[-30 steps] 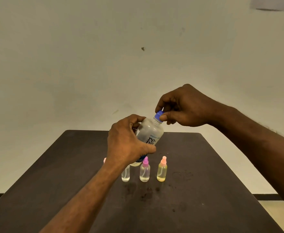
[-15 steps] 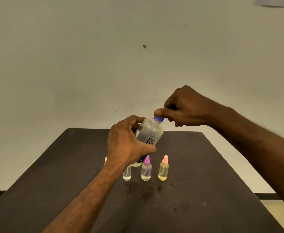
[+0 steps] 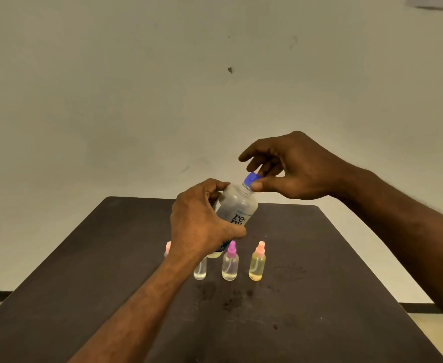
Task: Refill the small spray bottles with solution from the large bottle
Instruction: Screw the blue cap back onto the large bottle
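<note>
- The large bottle is up off the table in my left hand, tilted so its neck leans toward my right hand; my left fingers are wrapped closed around its lower body, covering part of the printed label.
- Its blue cap sits at the top of the neck, pinched between my right thumb and the fingertips curled over it; my right index finger sticks out loose above the cap.
- Directly below my left hand stand the small spray bottles in a row on the dark table.
- The clear bottle is half hidden under my left wrist, so I cannot see its top.
- Just to the right of it, the pink-capped bottle stands upright with clear liquid low inside.
- Further right, below my right thumb, the peach-capped bottle holds yellowish liquid.
- A bit of another pale pink cap peeks out left of my left wrist.
- Dark stain marks lie on the table nearer me than the row.
</note>
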